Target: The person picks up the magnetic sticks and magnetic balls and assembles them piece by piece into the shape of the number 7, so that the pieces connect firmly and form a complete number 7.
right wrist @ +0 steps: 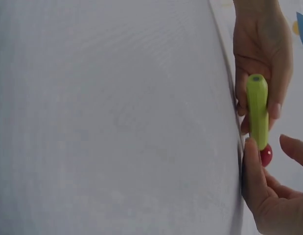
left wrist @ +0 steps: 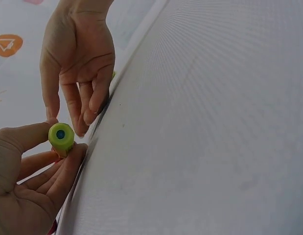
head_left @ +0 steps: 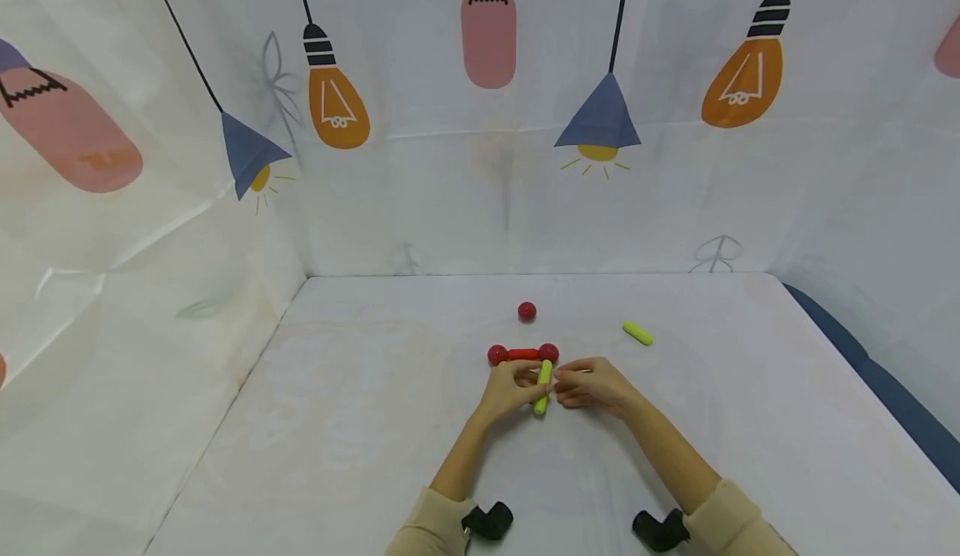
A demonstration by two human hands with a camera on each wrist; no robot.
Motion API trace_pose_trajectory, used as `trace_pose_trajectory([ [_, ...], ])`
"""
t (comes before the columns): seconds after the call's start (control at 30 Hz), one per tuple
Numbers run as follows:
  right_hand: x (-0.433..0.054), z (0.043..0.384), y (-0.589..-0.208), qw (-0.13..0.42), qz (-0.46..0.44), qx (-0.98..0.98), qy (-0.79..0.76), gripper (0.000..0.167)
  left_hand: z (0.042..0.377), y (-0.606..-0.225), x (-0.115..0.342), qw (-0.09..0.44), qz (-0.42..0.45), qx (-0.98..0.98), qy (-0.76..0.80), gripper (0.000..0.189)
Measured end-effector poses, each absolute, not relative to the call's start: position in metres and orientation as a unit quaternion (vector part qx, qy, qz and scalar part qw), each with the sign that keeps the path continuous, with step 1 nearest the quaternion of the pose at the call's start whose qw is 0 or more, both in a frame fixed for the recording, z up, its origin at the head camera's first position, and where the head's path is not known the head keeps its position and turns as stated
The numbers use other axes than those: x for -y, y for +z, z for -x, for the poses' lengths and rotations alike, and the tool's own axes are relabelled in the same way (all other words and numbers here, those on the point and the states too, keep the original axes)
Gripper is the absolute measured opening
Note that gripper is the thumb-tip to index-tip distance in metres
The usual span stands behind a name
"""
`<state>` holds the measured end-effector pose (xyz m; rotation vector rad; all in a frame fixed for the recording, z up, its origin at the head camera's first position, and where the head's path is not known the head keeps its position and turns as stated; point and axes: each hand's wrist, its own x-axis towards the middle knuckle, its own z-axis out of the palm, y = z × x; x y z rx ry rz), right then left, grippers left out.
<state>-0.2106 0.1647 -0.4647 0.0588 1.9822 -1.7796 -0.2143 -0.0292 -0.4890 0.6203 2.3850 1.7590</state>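
My left hand (head_left: 507, 391) pinches a yellow-green magnetic-looking rod (head_left: 541, 403) between thumb and fingers, its far end right at a red ball (head_left: 549, 352). That ball sits at the right end of a red rod (head_left: 522, 354), with another red ball (head_left: 497, 355) at its left end. A dark dot marks the near end of the yellow-green rod (left wrist: 60, 134) in the left wrist view. Close on the right, my right hand (head_left: 596, 386) has loosely bent fingers and holds nothing. The right wrist view shows its thumb apart and a fingertip beside the rod (right wrist: 258, 110).
A third red ball (head_left: 527, 312) lies farther back on the white table (head_left: 337, 423). Another yellow-green rod (head_left: 638, 333) lies to the back right. A white patterned sheet (head_left: 435, 197) stands behind the table and along its left side.
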Motion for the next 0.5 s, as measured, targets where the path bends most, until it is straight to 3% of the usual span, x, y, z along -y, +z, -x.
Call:
trace_pose_trajectory([
  [0.27,-0.197,0.215,-0.459,0.171,-0.015,-0.764,-0.622,0.051,0.207,-0.476,0.029,0.060,-0.198,-0.790,0.577,0.039],
  [0.5,-0.234,0.222,-0.447,0.064,-0.014,-0.810,-0.583,0.055,0.194,-0.451,0.032,0.069,-0.203,-0.781,0.587,0.039],
])
